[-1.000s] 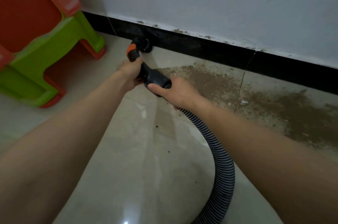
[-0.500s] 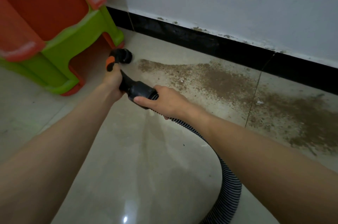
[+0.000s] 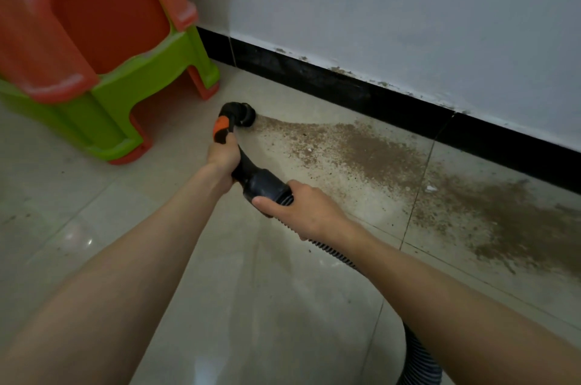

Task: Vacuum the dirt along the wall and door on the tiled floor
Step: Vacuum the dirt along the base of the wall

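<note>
A black vacuum nozzle (image 3: 243, 114) with an orange grip rests on the tiled floor (image 3: 188, 259) at the left tip of a brown dirt band (image 3: 386, 148). The dirt runs rightward along the black skirting (image 3: 345, 87) under the white wall (image 3: 393, 7). My left hand (image 3: 223, 155) grips the curved handle just behind the orange part. My right hand (image 3: 295, 208) grips the black cuff (image 3: 264, 185) where the ribbed hose (image 3: 418, 359) joins. The hose runs under my right forearm and leaves at the bottom edge.
Stacked plastic stools, orange over green (image 3: 94, 63), stand on the floor at the upper left, close to the nozzle. A heavier dirt patch (image 3: 503, 214) lies at the right, past a tile joint. A small white scrap (image 3: 429, 188) sits in the dirt.
The nozzle has come away from the skirting and now sits at the dirt band's left end. The view has shifted, so the stools and wall look closer. Both hands keep their grips.
</note>
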Demonstrator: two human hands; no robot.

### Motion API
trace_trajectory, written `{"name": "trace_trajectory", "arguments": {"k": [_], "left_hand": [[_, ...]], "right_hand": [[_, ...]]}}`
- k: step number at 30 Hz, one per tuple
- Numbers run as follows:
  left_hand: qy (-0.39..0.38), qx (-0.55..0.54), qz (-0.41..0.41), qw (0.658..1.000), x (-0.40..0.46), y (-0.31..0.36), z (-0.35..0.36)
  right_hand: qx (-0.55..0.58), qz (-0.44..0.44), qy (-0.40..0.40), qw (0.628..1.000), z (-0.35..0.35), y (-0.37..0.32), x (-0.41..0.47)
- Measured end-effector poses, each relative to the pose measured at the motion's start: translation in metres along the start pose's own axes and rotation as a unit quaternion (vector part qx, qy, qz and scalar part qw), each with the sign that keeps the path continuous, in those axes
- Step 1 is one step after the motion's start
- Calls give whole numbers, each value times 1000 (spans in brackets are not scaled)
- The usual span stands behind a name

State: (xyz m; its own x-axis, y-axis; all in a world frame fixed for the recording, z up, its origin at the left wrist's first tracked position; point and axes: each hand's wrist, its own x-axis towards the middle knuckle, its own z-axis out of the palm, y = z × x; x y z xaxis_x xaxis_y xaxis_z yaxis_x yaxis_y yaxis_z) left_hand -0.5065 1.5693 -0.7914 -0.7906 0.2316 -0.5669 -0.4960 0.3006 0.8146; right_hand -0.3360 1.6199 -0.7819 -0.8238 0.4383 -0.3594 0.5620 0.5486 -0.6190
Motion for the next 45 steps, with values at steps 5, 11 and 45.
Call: {"name": "trace_trajectory", "arguments": {"k": [5, 11, 45], "left_hand": [[-16, 3, -11, 1000, -8, 9, 10], [-36, 16, -18, 999, -17, 6, 19], [-143, 84, 14, 986, -80, -35, 167]], "right_hand": [[5, 9, 7, 1000, -13, 0, -5], [-9, 20, 6, 1000, -17, 7, -16], [3, 121, 114, 986, -62, 125, -90]]}}
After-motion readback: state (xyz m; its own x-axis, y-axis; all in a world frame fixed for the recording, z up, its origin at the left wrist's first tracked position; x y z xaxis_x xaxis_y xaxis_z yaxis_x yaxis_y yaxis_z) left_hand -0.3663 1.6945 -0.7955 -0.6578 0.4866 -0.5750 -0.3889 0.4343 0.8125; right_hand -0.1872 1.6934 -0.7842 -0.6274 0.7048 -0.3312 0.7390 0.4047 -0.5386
